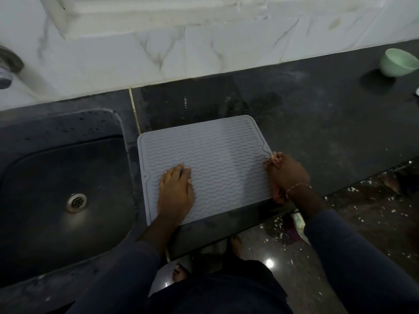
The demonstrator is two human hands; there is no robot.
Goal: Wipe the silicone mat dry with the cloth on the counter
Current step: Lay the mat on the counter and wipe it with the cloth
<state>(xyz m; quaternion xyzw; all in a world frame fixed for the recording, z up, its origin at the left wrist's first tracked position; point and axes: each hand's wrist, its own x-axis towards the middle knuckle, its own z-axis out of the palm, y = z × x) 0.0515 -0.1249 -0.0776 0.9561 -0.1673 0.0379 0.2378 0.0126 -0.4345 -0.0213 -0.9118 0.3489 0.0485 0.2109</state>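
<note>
A grey silicone mat [210, 159] with wavy ridges lies flat on the dark counter, just right of the sink. My left hand [175, 191] rests palm down on the mat's front left part, fingers together, holding nothing. My right hand [288, 175] is closed on a small pinkish patterned cloth [275, 158] at the mat's right edge. Most of the cloth is hidden in my fist, with bits showing above the knuckles and below the wrist.
A dark sink [56, 189] with a metal drain lies to the left, a tap [6, 69] above it. A pale green bowl [399, 62] stands at the back right. The counter [328, 123] behind the mat looks wet. The counter's front edge runs just below the mat.
</note>
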